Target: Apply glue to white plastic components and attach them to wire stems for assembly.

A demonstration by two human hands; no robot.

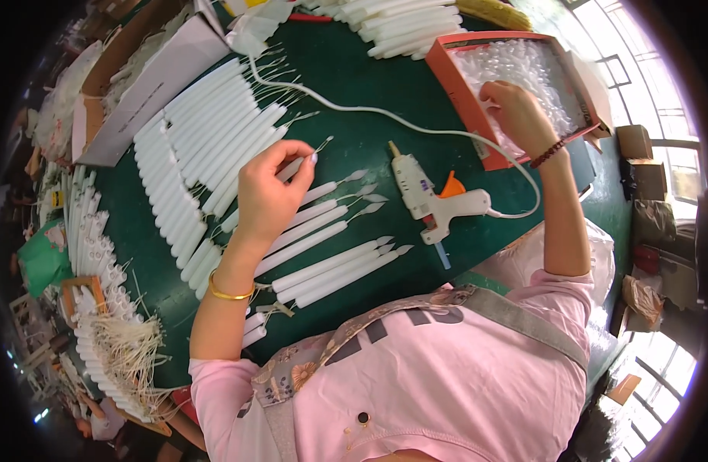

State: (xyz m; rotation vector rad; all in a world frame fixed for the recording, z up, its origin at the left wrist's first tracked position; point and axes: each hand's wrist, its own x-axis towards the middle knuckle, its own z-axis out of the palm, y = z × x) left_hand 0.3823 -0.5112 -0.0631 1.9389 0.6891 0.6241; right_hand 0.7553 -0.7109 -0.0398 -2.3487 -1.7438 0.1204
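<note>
My left hand [267, 189] is closed around a white candle-shaped stick [290, 169]; a small bulb [328, 140] on thin wire sticks out past the fingers. At the right, my right hand [517, 114] reaches into a red box [455, 80] full of small clear plastic pieces [515, 65]. Its fingers are bent together, and what they pinch is hidden. Several white electric candles [317, 279] with flame-shaped tips lie below my left hand. Between the hands rests a white glue gun [431, 199] with an orange trigger and a blue glue stick in its back.
Rows of white sticks [215, 123] with bare wires cover the table's left. More sticks [400, 27] are piled at the far edge. A white cable [384, 115] crosses the green table [361, 88] to the glue gun. A cardboard box [157, 92] stands far left.
</note>
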